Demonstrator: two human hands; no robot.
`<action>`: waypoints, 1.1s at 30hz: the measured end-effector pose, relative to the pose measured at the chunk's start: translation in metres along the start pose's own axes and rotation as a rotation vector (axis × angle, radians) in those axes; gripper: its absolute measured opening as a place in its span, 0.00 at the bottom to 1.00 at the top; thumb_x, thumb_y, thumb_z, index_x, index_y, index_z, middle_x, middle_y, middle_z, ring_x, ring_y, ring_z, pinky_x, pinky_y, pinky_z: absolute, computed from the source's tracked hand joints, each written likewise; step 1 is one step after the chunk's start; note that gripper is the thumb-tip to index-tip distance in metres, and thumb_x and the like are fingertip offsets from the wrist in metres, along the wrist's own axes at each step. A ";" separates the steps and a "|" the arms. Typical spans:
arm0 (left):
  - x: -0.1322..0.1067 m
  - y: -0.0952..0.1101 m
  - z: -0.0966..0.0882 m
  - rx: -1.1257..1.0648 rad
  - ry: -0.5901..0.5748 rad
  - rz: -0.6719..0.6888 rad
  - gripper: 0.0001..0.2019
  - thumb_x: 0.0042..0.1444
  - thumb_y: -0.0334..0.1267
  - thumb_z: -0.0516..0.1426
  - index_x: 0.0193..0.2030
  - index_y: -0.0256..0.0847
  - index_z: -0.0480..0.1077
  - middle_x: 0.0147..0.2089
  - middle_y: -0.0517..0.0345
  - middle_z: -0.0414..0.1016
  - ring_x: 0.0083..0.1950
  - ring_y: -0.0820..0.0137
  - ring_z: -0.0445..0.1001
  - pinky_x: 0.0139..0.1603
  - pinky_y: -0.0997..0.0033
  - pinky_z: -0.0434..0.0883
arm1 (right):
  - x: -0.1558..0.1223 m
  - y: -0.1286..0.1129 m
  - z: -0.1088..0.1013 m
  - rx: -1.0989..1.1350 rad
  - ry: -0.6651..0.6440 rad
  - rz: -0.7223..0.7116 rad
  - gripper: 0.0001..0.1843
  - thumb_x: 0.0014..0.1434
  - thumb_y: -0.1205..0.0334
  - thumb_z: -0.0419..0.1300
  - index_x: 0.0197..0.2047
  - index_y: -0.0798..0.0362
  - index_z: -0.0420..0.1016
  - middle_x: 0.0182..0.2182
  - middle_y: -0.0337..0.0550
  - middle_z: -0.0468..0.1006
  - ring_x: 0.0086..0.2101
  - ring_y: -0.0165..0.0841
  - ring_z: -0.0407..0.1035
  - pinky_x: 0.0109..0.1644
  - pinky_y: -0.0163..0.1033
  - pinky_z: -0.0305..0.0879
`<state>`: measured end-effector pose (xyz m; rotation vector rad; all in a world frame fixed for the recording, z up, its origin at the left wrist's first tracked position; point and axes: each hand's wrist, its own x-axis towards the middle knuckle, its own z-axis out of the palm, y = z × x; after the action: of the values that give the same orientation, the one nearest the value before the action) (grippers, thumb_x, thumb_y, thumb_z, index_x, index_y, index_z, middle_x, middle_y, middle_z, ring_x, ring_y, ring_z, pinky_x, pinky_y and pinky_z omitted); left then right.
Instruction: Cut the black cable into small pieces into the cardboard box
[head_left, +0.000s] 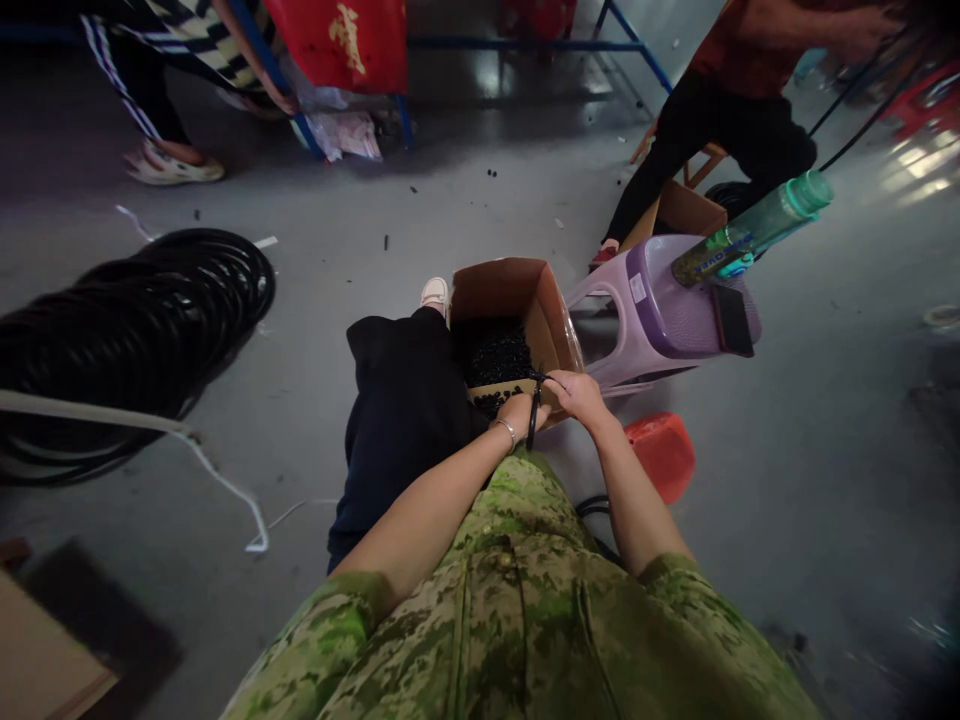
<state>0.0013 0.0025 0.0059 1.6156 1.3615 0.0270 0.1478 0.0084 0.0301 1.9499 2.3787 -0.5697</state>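
My left hand (519,412), with a bracelet at its wrist, is closed on a black hose (533,422) over the near edge of an open cardboard box (556,318). Just right of it, my right hand (579,394) is closed in a pinch around a thin dark piece close to the hose's upper end. Whether that piece is part of the hose is too small to tell. Many small black pieces (501,356) lie in the box below my hands, some of them behind a cardboard flap.
A purple stool (679,315) at right holds a green bottle (757,235) and a phone (731,320). A red stool (664,455) stands nearer. Coiled black hose (150,320) lies on the left floor. Two co-workers are at the back, one beside a blue frame (525,44).
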 end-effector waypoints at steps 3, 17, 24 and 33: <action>-0.005 0.002 -0.004 -0.036 -0.040 -0.006 0.17 0.57 0.44 0.51 0.28 0.37 0.76 0.29 0.48 0.79 0.37 0.62 0.78 0.42 0.68 0.72 | 0.001 -0.002 -0.001 -0.030 -0.024 0.040 0.17 0.68 0.53 0.49 0.43 0.47 0.78 0.40 0.42 0.82 0.40 0.35 0.75 0.37 0.34 0.63; -0.009 0.004 -0.010 -0.170 -0.086 -0.079 0.24 0.61 0.48 0.46 0.22 0.37 0.72 0.22 0.52 0.75 0.26 0.68 0.75 0.36 0.69 0.73 | 0.011 -0.004 0.008 -0.006 0.045 0.160 0.17 0.68 0.52 0.49 0.46 0.47 0.77 0.39 0.43 0.82 0.39 0.36 0.75 0.37 0.34 0.62; -0.007 0.007 -0.008 -0.015 -0.065 -0.055 0.17 0.55 0.46 0.52 0.31 0.38 0.77 0.35 0.46 0.80 0.42 0.57 0.78 0.43 0.65 0.72 | 0.004 0.008 0.002 0.034 -0.067 -0.001 0.16 0.67 0.54 0.49 0.41 0.48 0.78 0.36 0.40 0.82 0.36 0.33 0.74 0.36 0.32 0.60; -0.008 0.001 -0.003 -0.183 -0.077 -0.045 0.17 0.56 0.41 0.51 0.24 0.37 0.75 0.24 0.52 0.77 0.29 0.67 0.76 0.36 0.72 0.72 | 0.007 0.003 -0.009 0.009 -0.076 0.005 0.18 0.68 0.53 0.49 0.43 0.50 0.78 0.37 0.42 0.82 0.37 0.34 0.74 0.36 0.33 0.58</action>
<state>-0.0022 -0.0014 0.0124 1.4191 1.2974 0.0594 0.1513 0.0186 0.0362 1.9007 2.3297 -0.6438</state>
